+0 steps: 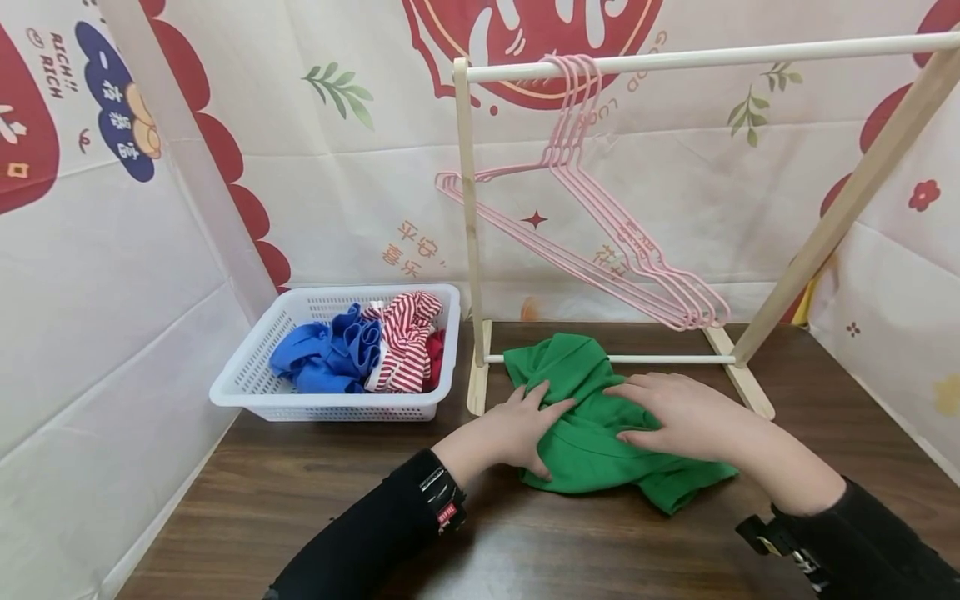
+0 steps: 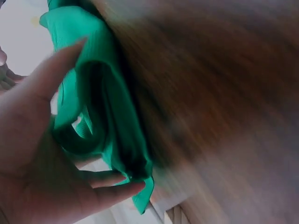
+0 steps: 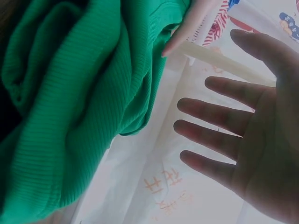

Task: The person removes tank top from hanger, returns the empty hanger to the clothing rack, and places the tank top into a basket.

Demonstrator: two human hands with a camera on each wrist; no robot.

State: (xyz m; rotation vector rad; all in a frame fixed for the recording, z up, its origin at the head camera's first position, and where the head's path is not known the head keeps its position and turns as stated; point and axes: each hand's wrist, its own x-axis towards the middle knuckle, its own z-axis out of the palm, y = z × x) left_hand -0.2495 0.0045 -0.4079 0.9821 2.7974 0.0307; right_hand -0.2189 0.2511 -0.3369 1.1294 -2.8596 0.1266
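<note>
A crumpled green ribbed garment (image 1: pixel 585 433) lies on the brown table in front of the rack. My left hand (image 1: pixel 517 427) is at its left side, fingers spread and touching the cloth. In the left wrist view, the left thumb and fingers stand apart around a fold of the green garment (image 2: pixel 105 107). Over the garment's right part is my right hand (image 1: pixel 675 417), fingers stretched out. The right wrist view shows that right hand (image 3: pixel 252 126) with spread, straight fingers, its palm apart from the green cloth (image 3: pixel 79 107).
Several pink hangers (image 1: pixel 577 167) hang from the white rail (image 1: pixel 712 57) of a wooden rack. To the left, a white basket (image 1: pixel 337 408) holds a blue garment (image 1: pixel 322 354), a red-and-white striped one (image 1: pixel 405 342) and a red cloth (image 1: pixel 435 358). Printed cloth walls surround the table (image 1: pixel 300 500).
</note>
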